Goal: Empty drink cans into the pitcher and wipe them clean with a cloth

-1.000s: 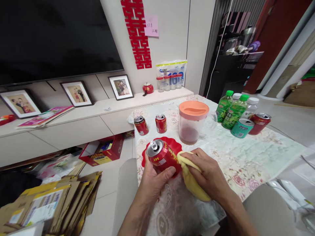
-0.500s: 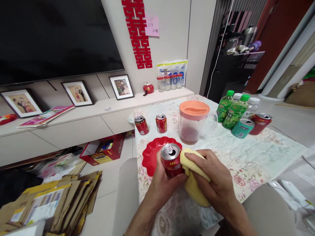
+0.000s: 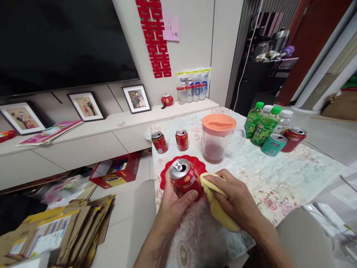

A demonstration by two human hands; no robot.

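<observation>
The left hand (image 3: 176, 201) has its grip clamped around an opened red can (image 3: 186, 181), tilted above the scalloped red dish (image 3: 199, 164) on the table (image 3: 252, 173); the right hand (image 3: 237, 195) grips a yellow cloth (image 3: 219, 211) against the can's side. A hard push could twist the can loose, and further tilting could spill any liquid hidden inside

A large black screen (image 3: 64, 44) is set against the pale wall (image 3: 192, 48), which is hung with a red paper-cut strip (image 3: 154, 41) and a pink note (image 3: 171, 29). Three framed photographs (image 3: 136, 98) are lined up on the long white cabinet (image 3: 136, 134) below. Folded cardboard (image 3: 67, 230) is piled on the tiled floor (image 3: 119, 208) at left, the desk (image 3: 251, 173) is covered in floral cloth (image 3: 290, 186), and a black unit (image 3: 251, 83) is placed at the back right.
</observation>
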